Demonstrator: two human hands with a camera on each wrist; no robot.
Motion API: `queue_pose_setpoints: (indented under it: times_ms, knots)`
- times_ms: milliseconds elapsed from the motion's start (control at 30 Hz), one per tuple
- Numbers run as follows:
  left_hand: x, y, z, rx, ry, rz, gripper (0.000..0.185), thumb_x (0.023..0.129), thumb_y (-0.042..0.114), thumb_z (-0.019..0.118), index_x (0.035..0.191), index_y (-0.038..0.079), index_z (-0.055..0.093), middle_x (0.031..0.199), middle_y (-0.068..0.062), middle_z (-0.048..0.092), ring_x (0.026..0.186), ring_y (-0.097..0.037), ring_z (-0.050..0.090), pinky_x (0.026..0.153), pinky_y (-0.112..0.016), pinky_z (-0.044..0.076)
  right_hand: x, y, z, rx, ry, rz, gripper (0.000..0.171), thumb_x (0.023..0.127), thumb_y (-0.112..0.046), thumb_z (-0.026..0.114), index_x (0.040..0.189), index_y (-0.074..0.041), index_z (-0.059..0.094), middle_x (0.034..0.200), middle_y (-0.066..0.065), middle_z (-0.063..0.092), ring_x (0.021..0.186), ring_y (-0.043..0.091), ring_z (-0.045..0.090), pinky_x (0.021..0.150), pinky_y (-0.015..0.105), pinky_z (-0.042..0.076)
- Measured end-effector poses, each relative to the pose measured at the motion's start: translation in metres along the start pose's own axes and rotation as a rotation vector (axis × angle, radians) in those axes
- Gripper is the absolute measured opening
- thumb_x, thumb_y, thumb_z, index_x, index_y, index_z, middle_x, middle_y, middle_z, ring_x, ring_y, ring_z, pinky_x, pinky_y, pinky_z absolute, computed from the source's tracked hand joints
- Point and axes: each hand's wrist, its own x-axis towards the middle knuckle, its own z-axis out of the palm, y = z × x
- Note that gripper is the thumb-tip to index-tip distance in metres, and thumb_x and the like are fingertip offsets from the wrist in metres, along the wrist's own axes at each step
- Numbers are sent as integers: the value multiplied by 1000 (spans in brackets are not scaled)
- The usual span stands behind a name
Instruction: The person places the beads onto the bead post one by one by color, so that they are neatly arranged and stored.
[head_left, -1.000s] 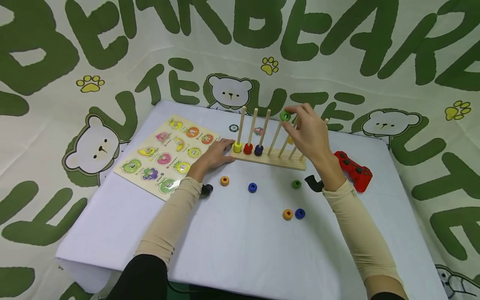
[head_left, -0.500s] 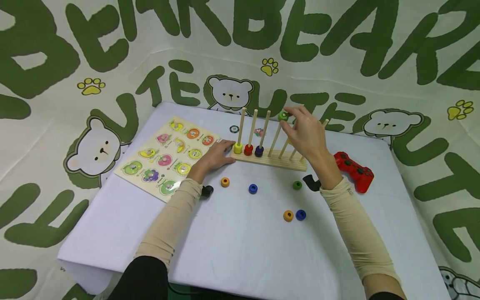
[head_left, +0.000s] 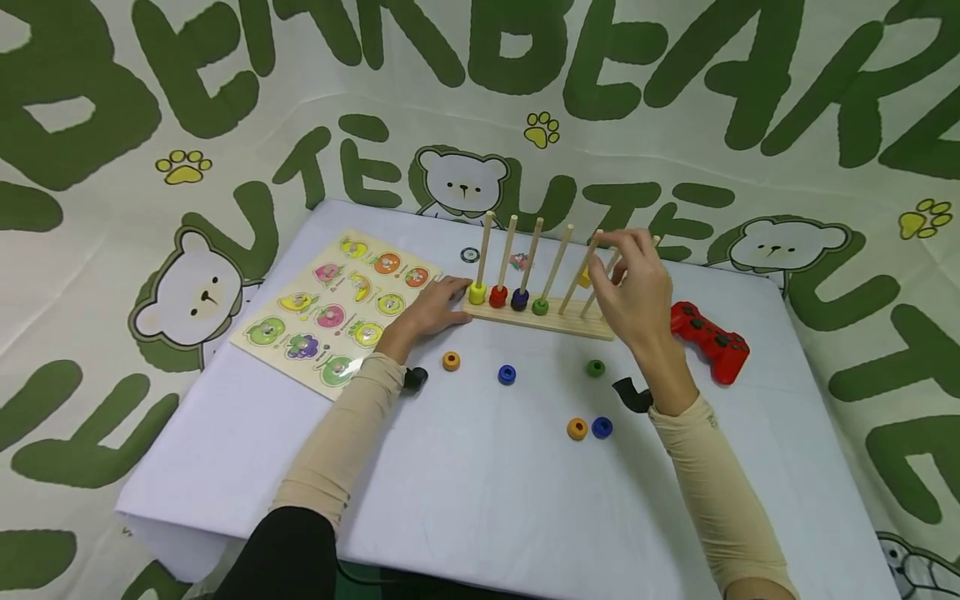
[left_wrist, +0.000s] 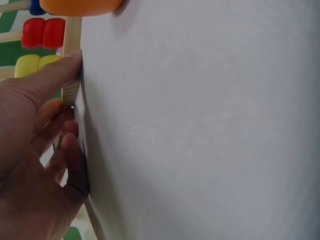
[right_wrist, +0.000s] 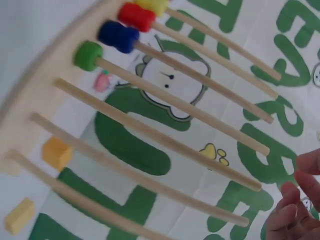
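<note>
A wooden peg stand (head_left: 537, 321) with a row of upright pegs stands toward the back of the table. My left hand (head_left: 429, 312) grips its left end, the thumb (left_wrist: 60, 72) on the front side and other fingers behind. Yellow beads (head_left: 477, 293), red beads (head_left: 498, 295) and dark blue beads (head_left: 520, 299) sit low on the first three pegs. A green bead (head_left: 540, 307) rests at the foot of the fourth peg, also seen as the green bead (right_wrist: 88, 55) in the right wrist view. My right hand (head_left: 633, 287) holds nothing, fingers loosely bent near the tops of the right-hand pegs.
Loose on the table lie an orange bead (head_left: 451, 361), a blue bead (head_left: 507, 374), a green bead (head_left: 596, 368), and another orange-blue pair in front. A fruit picture board (head_left: 330, 317) lies left; a black curved piece (head_left: 633, 395) and red game controller (head_left: 710, 342) lie right.
The green bead, pinched at the top of the fourth peg before, is now down at its foot. My right hand has let go and moved right. The left hand stays put.
</note>
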Motion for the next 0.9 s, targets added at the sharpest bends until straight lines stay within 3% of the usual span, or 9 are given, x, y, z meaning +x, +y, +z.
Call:
queue_pose_setpoints:
  times_ms: [67,167,267,333,433,533,633,767,900]
  knots:
    - [1,0,0,8,-4,3,74,103,29,73,166,11,38,167,-16,42,155,-37,38,130,-52,31,-14,4,-5,-23,-50,17,17,100,-7,68,114,1,75,106,17,70,64,22,51,53,24,34]
    - [2,1,-1,24,1,3,74,103,29,73,166,11,38,167,-16,42,154,-37,39,129,-52,32,-34,14,-12,-83,-269,96,16,101,-7,65,111,-2,76,98,13,71,66,23,54,53,29,41]
    - [3,1,-2,29,11,3,74,103,28,73,166,10,38,166,-16,42,153,-36,40,129,-51,33,-51,30,-14,-151,-557,195,22,101,-10,66,120,-4,75,107,14,73,78,28,64,60,40,53]
    - [4,2,-3,27,13,10,74,103,28,73,166,9,38,166,-16,42,153,-37,40,129,-52,32,-62,41,-14,-186,-718,251,29,101,-13,69,128,-5,71,117,16,72,92,32,68,72,47,57]
    - [4,3,-3,23,5,13,74,103,27,73,166,9,38,166,-16,42,153,-37,40,130,-52,31,-76,55,-10,-207,-855,302,37,98,-15,74,134,-5,68,123,18,71,106,37,69,82,57,58]
    - [4,3,-2,23,-3,13,74,103,28,73,166,9,37,167,-16,42,153,-37,40,130,-52,31,-88,63,-5,-201,-883,327,37,96,-14,76,131,-4,69,120,18,72,108,38,69,86,60,58]
    - [5,3,-1,31,2,11,74,103,28,73,166,10,37,166,-16,42,153,-37,40,130,-51,32,-95,67,0,-180,-848,328,33,95,-15,77,126,-4,70,115,17,73,103,35,70,84,57,58]
    - [5,1,0,34,11,5,74,103,28,73,166,10,38,165,-16,43,152,-37,41,129,-51,33,-93,64,2,-136,-742,303,31,95,-16,79,124,-5,73,113,15,73,93,29,68,76,47,56]
    - [3,1,1,21,5,-4,74,103,27,74,166,10,39,164,-17,44,151,-37,42,128,-52,35,-74,49,-2,-75,-578,229,31,95,-15,79,124,-6,75,113,15,72,79,25,64,61,35,49]
